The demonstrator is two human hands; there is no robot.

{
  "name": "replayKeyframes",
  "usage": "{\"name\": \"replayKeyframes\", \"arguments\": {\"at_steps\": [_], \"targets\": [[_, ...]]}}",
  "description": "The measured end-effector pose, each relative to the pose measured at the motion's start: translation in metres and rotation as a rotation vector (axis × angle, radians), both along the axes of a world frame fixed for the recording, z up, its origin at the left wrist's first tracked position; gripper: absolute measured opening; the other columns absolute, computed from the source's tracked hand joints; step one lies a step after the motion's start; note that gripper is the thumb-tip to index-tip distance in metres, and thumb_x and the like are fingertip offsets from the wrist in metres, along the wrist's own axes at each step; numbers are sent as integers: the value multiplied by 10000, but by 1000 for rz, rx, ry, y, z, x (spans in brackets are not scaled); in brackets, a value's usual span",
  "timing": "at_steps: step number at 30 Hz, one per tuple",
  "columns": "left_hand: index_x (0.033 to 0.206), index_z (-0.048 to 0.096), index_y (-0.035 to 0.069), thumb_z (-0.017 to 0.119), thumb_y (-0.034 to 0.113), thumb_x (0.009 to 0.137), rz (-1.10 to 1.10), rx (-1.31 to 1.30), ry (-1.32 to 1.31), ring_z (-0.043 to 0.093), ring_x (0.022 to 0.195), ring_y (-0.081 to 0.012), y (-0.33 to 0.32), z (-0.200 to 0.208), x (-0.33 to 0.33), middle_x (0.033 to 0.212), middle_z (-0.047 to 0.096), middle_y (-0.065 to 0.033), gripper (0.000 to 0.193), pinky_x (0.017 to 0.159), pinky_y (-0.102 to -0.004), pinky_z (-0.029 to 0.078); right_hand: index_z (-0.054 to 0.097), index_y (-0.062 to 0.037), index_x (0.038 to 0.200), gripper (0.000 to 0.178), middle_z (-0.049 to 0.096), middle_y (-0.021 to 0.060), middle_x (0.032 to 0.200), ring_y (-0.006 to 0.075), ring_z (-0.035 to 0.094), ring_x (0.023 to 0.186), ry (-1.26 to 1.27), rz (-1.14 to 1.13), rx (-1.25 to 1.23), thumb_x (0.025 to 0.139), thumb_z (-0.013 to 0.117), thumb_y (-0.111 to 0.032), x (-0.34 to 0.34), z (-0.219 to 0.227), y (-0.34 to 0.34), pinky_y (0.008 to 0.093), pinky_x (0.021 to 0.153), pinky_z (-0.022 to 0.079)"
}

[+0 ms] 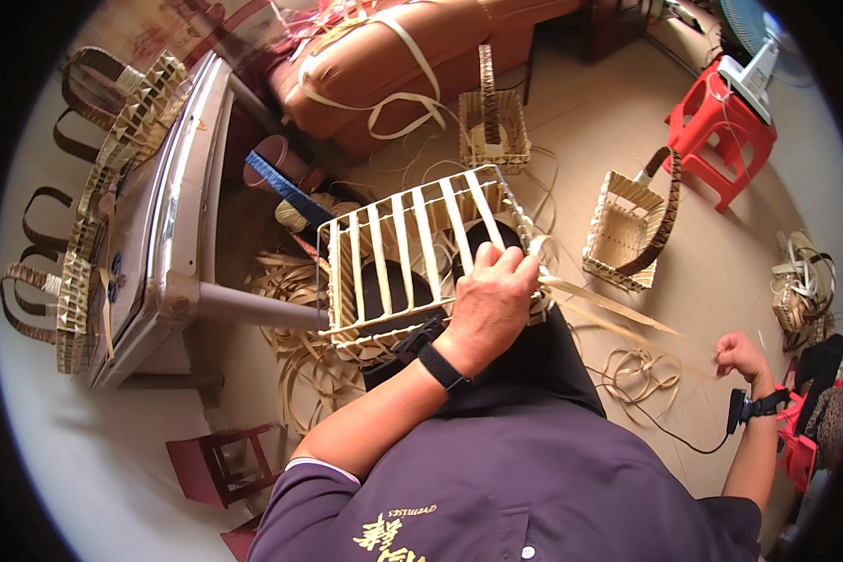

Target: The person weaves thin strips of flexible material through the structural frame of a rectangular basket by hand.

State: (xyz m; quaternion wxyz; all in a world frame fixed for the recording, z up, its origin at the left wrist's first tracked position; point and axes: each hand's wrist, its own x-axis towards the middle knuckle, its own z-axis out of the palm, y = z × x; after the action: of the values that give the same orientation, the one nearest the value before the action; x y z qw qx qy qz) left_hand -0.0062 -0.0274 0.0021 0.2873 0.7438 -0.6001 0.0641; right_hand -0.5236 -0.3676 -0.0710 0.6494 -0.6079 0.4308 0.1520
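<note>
A half-woven basket point(377, 267) with a wire frame rests on my lap, pale flat strips running across its open face. My left hand point(493, 302) is closed at its right side, fingers pinching a strip at the edge. From that corner, pale weaving strips point(618, 311) stretch away to the right, blurred toward their far end. Out at the far right my right hand point(742, 358) is closed at the end of one thin strip. Both wrists wear black straps.
Finished baskets with handles point(623, 225) stand on the floor; more line the table point(183, 253) at left. Loose strips point(309, 375) lie heaped below the table. A red stool point(721, 131) carries a fan point(754, 75). A brown sofa point(393, 70) stands behind.
</note>
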Motion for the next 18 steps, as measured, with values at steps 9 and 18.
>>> {"name": "replayKeyframes", "arguments": {"at_steps": [9, 18], "targets": [[890, 642, 70, 758, 120, 955, -13, -45, 64, 620, 897, -350, 4, 1, 3, 904, 628, -104, 142, 746, -471, 552, 689, -37, 1277, 550, 752, 191, 1220, 268, 746, 1051, 482, -202, -1194, 808, 920, -206, 69, 52, 5, 395, 861, 585], [872, 685, 72, 748, 121, 980, -32, -120, 132, 627, 870, -329, -1, -6, 5, 877, 656, -86, 133, 766, -454, 548, 659, -30, 1197, 446, 704, 175, 1080, 365, 723, 910, -776, 166, -1310, 831, 899, -114, 318, 65, 189, 446, 800, 596]]}}
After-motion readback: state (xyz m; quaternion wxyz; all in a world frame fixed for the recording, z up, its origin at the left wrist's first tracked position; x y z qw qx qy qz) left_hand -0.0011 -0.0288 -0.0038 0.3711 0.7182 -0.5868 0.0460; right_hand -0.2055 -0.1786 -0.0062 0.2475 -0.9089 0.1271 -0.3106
